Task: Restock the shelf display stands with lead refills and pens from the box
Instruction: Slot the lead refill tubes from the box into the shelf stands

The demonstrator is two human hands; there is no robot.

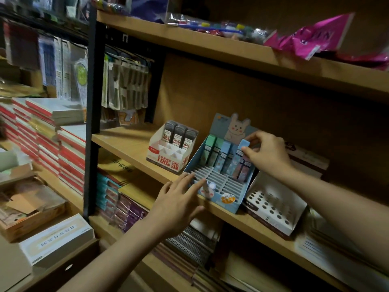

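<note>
A blue display stand (226,200) with a rabbit backing card sits on the middle wooden shelf (130,144); its back row holds several pastel lead refill cases. My right hand (266,151) pinches the top of a blue refill case (244,145) at the right end of that row. My left hand (181,199) rests with straight fingers on the stand's front left corner. To the left stands a white and red stand (168,154) with three dark refill cases (179,134) at its back. On the right, a white pen stand (273,204) with round holes holds nothing.
Stacked notebooks (42,131) fill the left side, with an open cardboard box (27,209) below them. Packaged goods hang behind the black shelf post (93,114). Spiral notebooks (189,245) lie on the lower shelf, and pink packets (315,36) lie on the top shelf.
</note>
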